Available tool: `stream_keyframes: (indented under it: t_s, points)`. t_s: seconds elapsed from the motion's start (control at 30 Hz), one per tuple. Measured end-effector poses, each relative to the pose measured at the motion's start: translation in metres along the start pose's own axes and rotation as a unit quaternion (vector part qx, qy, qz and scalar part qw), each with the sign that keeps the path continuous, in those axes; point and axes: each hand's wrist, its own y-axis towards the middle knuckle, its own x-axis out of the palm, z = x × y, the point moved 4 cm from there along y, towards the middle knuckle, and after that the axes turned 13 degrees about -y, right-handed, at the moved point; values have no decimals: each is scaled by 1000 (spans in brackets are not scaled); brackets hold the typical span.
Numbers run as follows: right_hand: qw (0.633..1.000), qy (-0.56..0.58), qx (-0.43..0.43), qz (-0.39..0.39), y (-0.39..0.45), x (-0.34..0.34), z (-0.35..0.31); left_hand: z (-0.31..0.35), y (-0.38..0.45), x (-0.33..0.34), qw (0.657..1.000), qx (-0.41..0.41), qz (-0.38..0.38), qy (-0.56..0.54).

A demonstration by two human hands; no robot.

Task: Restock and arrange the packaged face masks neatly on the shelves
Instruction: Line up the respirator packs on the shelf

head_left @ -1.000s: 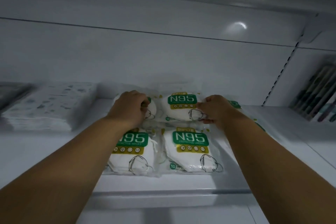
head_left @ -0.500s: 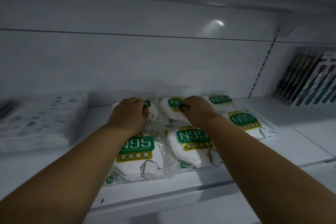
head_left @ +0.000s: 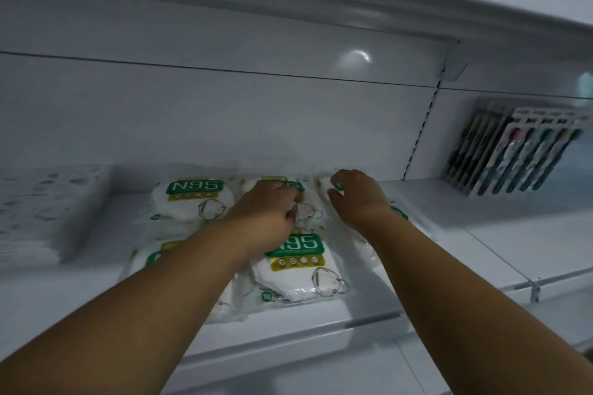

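Note:
Several clear N95 face mask packs with green labels lie flat in two rows on the white shelf [head_left: 321, 327]. The back left pack [head_left: 192, 199] is uncovered. My left hand [head_left: 263, 212] has its fingers curled on the back middle pack [head_left: 306, 210]. My right hand [head_left: 356, 196] grips the top edge of the back right pack [head_left: 322, 186]. In the front row, the middle pack [head_left: 298, 269] shows fully. The front left pack [head_left: 150, 260] is half hidden by my left forearm, and the front right pack [head_left: 399, 213] by my right wrist.
A stack of white patterned packs [head_left: 48, 208] lies at the left of the shelf. Toothbrush packs [head_left: 513, 154] lean at the back of the neighbouring bay, beyond the slotted upright [head_left: 420, 128]. Another shelf [head_left: 288, 9] overhangs close above.
Both hands have shifted one pack to the right along the back row: the left from the back left pack to the middle one, the right to the back right one. The view has tilted.

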Motion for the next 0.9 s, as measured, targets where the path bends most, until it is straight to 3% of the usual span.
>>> stream_keyframes:
  t_s: [0.2,0.3,0.4,0.5,0.57,0.67,0.8,0.9]
  points:
    - [999,-5,35,-27,17,1,68,28,22,26,998,-48,14,-30]
    - [993,-20,75,-85,35,13,97,43,34,38,998,-63,19,-18]
    - [983,36,109,-141,47,28,109,49,42,49,996,-86,27,11]
    - [979,84,128,-133,56,37,116,52,48,58,991,-120,23,63]
    - [976,129,132,-119,61,39,120,59,52,60,989,-121,61,57]
    - [959,258,107,-41,63,33,128,75,59,64,976,-139,155,-68]
    - [920,385,60,24,55,13,139,84,69,72,893,-248,215,-309]
    - [912,411,21,8,51,5,147,94,79,77,885,-292,193,-308]
